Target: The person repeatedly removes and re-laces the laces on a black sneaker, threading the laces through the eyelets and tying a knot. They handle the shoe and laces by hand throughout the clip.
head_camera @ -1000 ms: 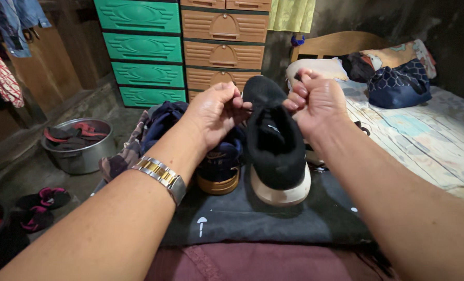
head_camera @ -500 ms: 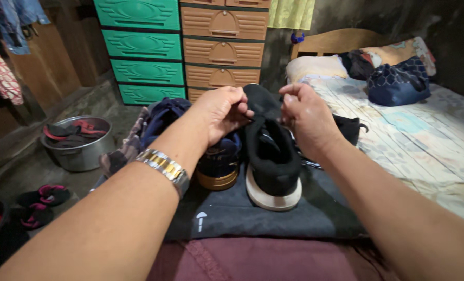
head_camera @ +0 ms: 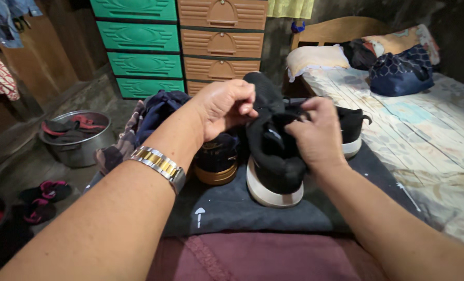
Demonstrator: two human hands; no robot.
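Observation:
A black sneaker with a cream sole (head_camera: 271,171) stands on a dark cloth (head_camera: 232,208) in front of me. My left hand (head_camera: 226,106), with a metal watch on the wrist, pinches the shoe's upper near the tongue. My right hand (head_camera: 318,136) lies over the shoe's opening and grips its right side. A dark blue shoe with a tan sole (head_camera: 216,161) sits just left of it, partly hidden by my left hand. Another black shoe (head_camera: 352,130) lies behind my right hand.
Green (head_camera: 138,47) and tan plastic drawer units (head_camera: 221,41) stand at the back. A metal pot with cloths (head_camera: 76,138) and sandals (head_camera: 44,200) are on the floor at left. A bed (head_camera: 429,135) with pillows and a dark blue bag (head_camera: 401,73) is at right. Clothes (head_camera: 154,114) pile behind the shoes.
Both hands have come down from pulling at the laces above the shoe. My right hand now rests over the shoe's opening; the left still pinches near the tongue. The view shifted slightly.

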